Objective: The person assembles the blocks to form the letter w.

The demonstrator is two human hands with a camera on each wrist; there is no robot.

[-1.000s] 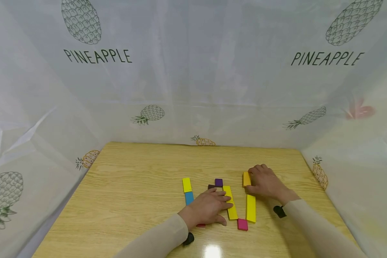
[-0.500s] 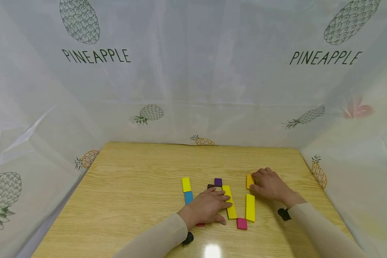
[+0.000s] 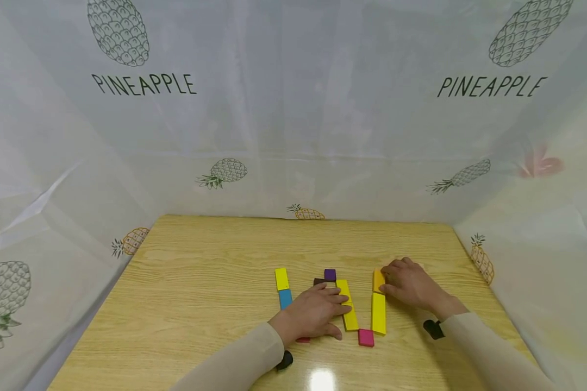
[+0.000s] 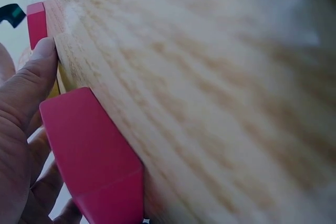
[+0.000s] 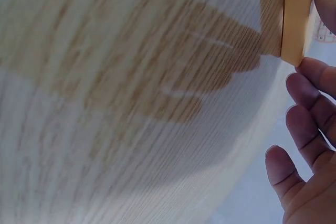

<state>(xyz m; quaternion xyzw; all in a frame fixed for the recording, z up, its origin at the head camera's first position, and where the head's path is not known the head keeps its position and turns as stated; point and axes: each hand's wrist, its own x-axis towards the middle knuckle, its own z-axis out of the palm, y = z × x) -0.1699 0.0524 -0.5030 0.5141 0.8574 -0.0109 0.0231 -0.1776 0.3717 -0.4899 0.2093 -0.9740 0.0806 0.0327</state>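
Observation:
In the head view my right hand [image 3: 411,281] holds an orange block [image 3: 378,281] between thumb and index finger. Its near end meets the far end of a long yellow block [image 3: 379,314]. The right wrist view shows the thumb and index fingertip at the orange block's two ends, other fingers loose. My left hand [image 3: 315,312] lies spread, its fingertips resting on two yellow blocks [image 3: 350,321] set end to end. A pink block [image 3: 366,338] sits at the near ends of the yellow lines. Under the left palm, another pink block [image 4: 94,150] shows in the left wrist view.
Left of the left hand, a yellow block [image 3: 281,279] and a blue block [image 3: 285,298] form a line partly hidden by the hand. A purple block [image 3: 330,275] and a dark brown block [image 3: 319,282] lie beyond it. Pineapple-printed sheeting [image 3: 293,119] encloses the wooden table [image 3: 200,282].
My right hand has shifted the orange block slightly right, then toward me, closing its gap to the long yellow block. The left hand stays in place.

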